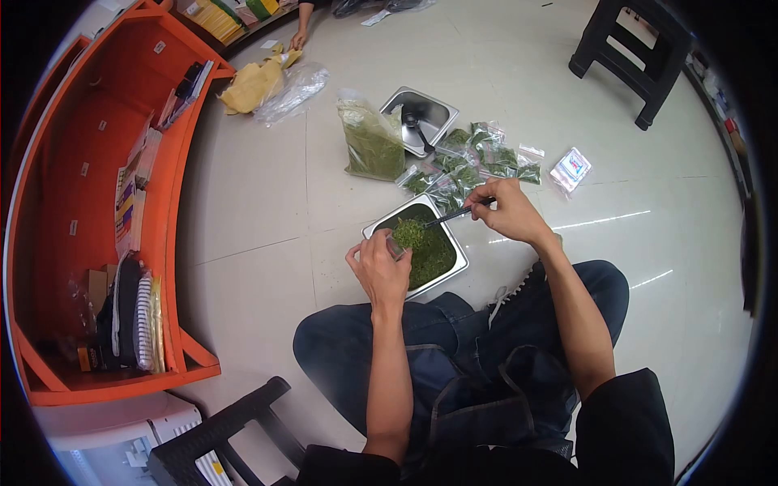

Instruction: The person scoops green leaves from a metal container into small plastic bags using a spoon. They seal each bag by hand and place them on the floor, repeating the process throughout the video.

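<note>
My right hand [509,212] grips the dark handle of a spoon [448,216], which slants down over a square metal pan [460,257]. Chopped dried green herbs [433,263] lie in that pan. A heap of the herbs sits at the spoon's end, close to the fingers of my left hand [382,267]. Between those fingers is what looks like a small plastic bag [396,247], mostly hidden by the hand. Several small zip bags filled with herbs [462,174] lie just beyond the pan. Beside them stands a large clear bag of green herbs [371,144].
A second metal pan [442,113] holds a black-handled utensil [420,134]. A pack of bags [571,168] lies right. An orange shelf [182,194] fills the left; black stools [636,61] stand around. Another person's hand [299,39] touches a yellow bundle [253,85].
</note>
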The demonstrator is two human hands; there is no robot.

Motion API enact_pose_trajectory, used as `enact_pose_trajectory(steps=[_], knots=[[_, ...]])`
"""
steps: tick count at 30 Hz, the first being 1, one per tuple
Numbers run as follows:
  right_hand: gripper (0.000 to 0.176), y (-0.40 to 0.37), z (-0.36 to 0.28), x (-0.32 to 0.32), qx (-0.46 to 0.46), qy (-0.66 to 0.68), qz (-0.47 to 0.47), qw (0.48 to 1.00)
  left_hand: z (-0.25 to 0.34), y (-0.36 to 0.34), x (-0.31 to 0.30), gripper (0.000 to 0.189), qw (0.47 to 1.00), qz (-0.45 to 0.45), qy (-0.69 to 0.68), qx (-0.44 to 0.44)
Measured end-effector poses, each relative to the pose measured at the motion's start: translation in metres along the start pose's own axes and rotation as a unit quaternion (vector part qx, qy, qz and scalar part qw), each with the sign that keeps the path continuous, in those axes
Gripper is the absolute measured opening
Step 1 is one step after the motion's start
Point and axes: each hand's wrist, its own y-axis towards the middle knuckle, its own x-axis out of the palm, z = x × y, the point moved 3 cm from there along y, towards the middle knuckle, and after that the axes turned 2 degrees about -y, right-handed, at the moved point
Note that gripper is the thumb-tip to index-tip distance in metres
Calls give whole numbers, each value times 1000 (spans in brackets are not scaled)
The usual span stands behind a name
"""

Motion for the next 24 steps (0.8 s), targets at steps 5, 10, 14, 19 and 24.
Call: enact_pose_trajectory(steps=[5, 10, 14, 19, 24], knots=[[18, -5, -7, 3, -21, -87, 5, 996, 2, -1, 1, 46, 999, -21, 16, 29], [17, -7, -12, 9, -30, -144, 1, 989, 7, -1, 5, 44, 997, -9, 32, 65], [17, -9, -24, 13, -81, -134, -6, 988, 8, 0, 5, 42, 999, -18, 5, 49], [23, -21, -48, 24, -188, -208, 5, 960, 7, 1, 6, 36, 993, -30, -111, -4], [20, -28, -67, 11, -293, -329, 73, 895, 3, 3, 8, 33, 961, -52, -251, -100]])
